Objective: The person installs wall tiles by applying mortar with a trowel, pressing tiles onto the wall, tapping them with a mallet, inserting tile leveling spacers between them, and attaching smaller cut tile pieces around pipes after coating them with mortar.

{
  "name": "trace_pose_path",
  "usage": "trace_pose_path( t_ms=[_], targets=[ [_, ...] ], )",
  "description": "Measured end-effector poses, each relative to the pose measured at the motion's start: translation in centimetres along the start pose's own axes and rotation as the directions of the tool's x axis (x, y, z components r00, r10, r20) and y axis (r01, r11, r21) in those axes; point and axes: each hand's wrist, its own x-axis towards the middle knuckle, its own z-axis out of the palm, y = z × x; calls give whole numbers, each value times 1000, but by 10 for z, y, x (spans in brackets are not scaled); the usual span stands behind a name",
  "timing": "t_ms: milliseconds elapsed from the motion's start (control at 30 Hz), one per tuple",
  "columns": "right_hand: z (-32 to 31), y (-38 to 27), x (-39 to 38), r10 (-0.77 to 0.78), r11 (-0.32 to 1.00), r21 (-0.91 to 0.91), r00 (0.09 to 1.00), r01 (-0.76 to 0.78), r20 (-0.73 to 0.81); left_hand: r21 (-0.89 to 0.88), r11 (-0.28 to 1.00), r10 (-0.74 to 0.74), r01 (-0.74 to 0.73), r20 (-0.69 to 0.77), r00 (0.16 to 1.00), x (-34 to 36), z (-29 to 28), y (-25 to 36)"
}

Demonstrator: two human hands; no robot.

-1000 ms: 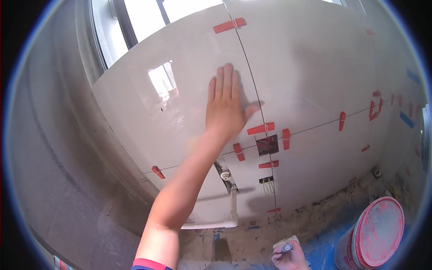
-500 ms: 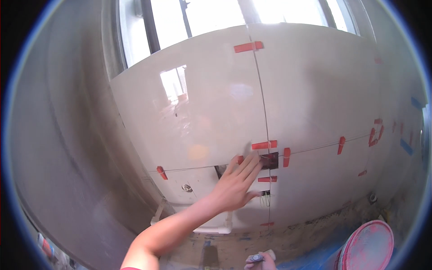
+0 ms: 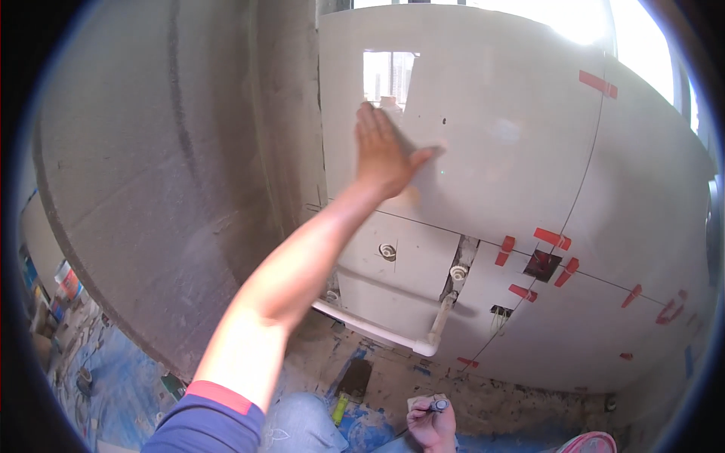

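My left hand (image 3: 385,155), arm stretched forward, lies flat with fingers extended and thumb apart against the glossy pale upper wall tile (image 3: 483,174). It sits just below a window reflection, holding nothing. Low in front of me, my right hand (image 3: 432,426) is closed around a small object with a round, grey-blue end (image 3: 439,405); its kind is hidden by the fingers. Red tile-levelling wedges (image 3: 553,238) cluster at the tile joints to the right. Another red wedge (image 3: 598,83) bridges the upper vertical joint. My left forearm hides part of the horizontal joint.
A white pipe (image 3: 370,329) runs along the wall's foot, rising to a fitting (image 3: 458,273). A square cut-out (image 3: 542,266) holds a red box; wires (image 3: 499,321) hang below. A bucket's pink rim (image 3: 589,444) shows bottom right. A green-handled tool (image 3: 340,408) lies beside my knee.
My left hand has moved from the wedges near the cut-out up and left onto the upper tile. The view has swung left and down. My right hand still grips its object low down.
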Motion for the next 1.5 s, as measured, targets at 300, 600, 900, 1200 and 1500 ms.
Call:
trace_pose_path(
  t_ms=[300,600,900,1200,1500],
  targets=[
    [-13,0,11,-65,995,75,994,72,-88,-339,613,771,-714,60,634,-29,34,183],
    [1,9,0,-105,994,12,981,108,-165,-209,580,812,-788,71,579,-8,16,231],
    [108,-56,-82,-522,392,-600,705,698,480,104,447,894,-888,-19,448,10,30,203],
    [258,-208,4,-644,-454,-443,59,773,763,186,466,882,-865,-23,471,7,34,207],
    [235,-234,-16,-728,-450,-695,221,561,649,202,480,877,-854,-77,475,2,42,208]
  ],
)
